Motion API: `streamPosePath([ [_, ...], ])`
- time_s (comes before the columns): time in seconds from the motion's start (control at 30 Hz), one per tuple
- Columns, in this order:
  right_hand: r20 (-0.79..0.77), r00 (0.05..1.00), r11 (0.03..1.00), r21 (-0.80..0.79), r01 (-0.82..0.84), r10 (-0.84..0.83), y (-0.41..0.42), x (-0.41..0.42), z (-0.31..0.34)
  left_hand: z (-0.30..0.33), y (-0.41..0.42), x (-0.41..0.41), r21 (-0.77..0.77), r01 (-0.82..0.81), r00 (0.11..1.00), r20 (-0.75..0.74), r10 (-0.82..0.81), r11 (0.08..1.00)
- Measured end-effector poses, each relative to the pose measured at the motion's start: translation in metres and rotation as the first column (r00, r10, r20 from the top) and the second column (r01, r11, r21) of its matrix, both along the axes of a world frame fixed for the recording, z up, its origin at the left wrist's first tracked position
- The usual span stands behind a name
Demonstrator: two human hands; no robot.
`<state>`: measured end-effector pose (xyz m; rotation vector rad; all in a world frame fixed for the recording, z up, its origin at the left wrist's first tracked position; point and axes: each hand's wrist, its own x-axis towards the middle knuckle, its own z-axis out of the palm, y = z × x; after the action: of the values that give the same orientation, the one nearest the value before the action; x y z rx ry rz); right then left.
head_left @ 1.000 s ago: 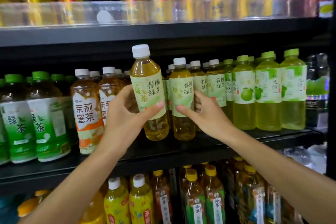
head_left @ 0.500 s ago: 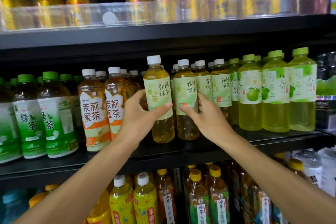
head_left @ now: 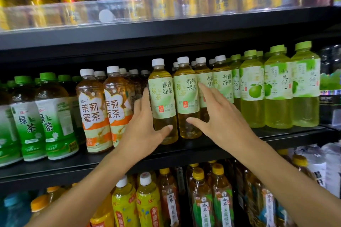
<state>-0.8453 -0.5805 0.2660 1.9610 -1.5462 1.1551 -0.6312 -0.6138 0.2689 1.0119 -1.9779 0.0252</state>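
The left hand (head_left: pixel 145 131) grips the lower body of a white-capped green tea bottle (head_left: pixel 164 96), thumb curled across the front below the label and fingers hidden round the back. The right hand (head_left: pixel 223 121) is spread wide and holds nothing. Its thumb tip touches the lower front of the second green tea bottle (head_left: pixel 187 94), just beside the first, and its forefinger points up along that bottle's right flank. The gripped bottle stands upright, long axis vertical, at the front of the middle shelf (head_left: pixel 184 155), its base at or just above the board (I cannot tell which). It lies straight ahead of the left hand, so that hand, not the right, looks set to finish seating it or let go. Room is tight sideways: jasmine honey tea bottles (head_left: pixel 118 108) close in on the left behind the knuckles, and the row of matching bottles is on the right. Overhead, the upper shelf (head_left: pixel 166 31) leaves a clear gap above the cap. The only free way out is towards the person, past the shelf's front lip.
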Motion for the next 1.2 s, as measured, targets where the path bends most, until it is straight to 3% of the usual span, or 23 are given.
streamPosePath([
  [0.13, -0.220, 0.975, 0.997, -0.074, -0.016, 0.000, 0.001, 0.003, -0.006, -0.008, 0.008, -0.002, -0.263, -0.022, 0.980, 0.185, 0.073, 0.965],
  [0.23, -0.275, 0.961, 0.997, -0.068, -0.027, 0.007, -0.006, 0.002, -0.011, -0.008, 0.004, -0.001, -0.352, 0.002, 0.955, 0.280, 0.103, 0.936],
  [1.0, -0.352, 0.931, 0.992, -0.108, 0.061, -0.095, -0.039, 0.001, -0.005, -0.002, -0.028, -0.012, -0.345, -0.206, 0.862, 0.379, 0.337, 0.916],
  [1.2, -0.224, 0.955, 0.980, -0.014, 0.198, -0.196, -0.034, -0.027, -0.010, -0.006, -0.024, -0.026, -0.445, -0.096, 0.814, 0.480, 0.328, 0.890],
])
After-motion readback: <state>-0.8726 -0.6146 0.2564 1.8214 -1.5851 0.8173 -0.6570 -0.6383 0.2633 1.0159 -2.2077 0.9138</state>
